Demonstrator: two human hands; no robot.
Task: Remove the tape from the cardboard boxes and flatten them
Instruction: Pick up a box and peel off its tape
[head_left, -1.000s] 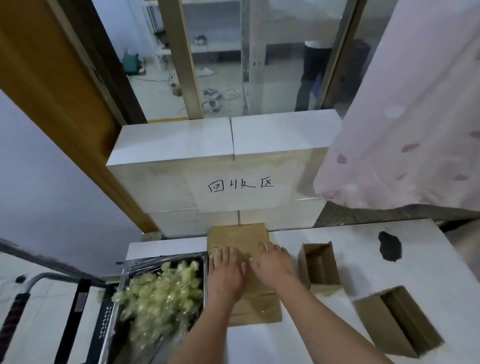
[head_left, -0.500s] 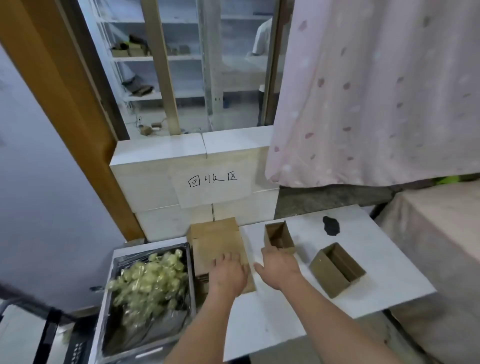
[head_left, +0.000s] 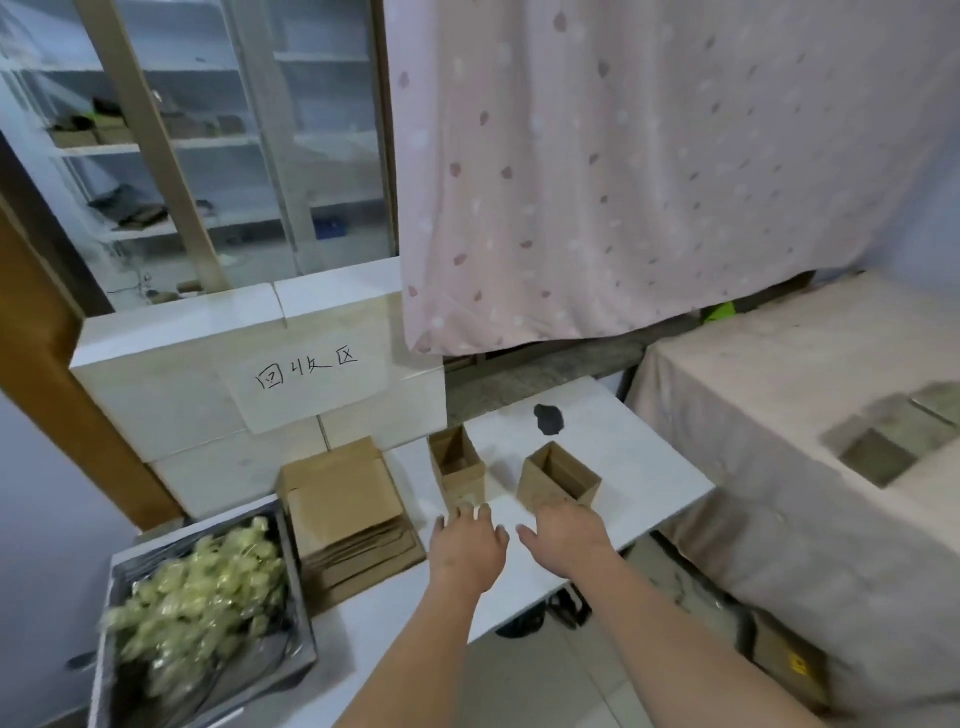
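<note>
Cardboard lies flattened in a stack (head_left: 353, 525) left of both hands, which have just lifted off it. Left hand (head_left: 470, 545) and right hand (head_left: 566, 535) hover with fingers spread, holding nothing, near two upright boxes (head_left: 457, 470) (head_left: 558, 480), probably next.

We see a white table (head_left: 639, 457) in the middle of the frame. On it, at lower left, sits a pile of flat cardboard boxes (head_left: 348, 514). Two open cardboard boxes (head_left: 457, 470) (head_left: 558, 480) stand right of the pile. A black mark (head_left: 548, 419) shows above them.
</note>
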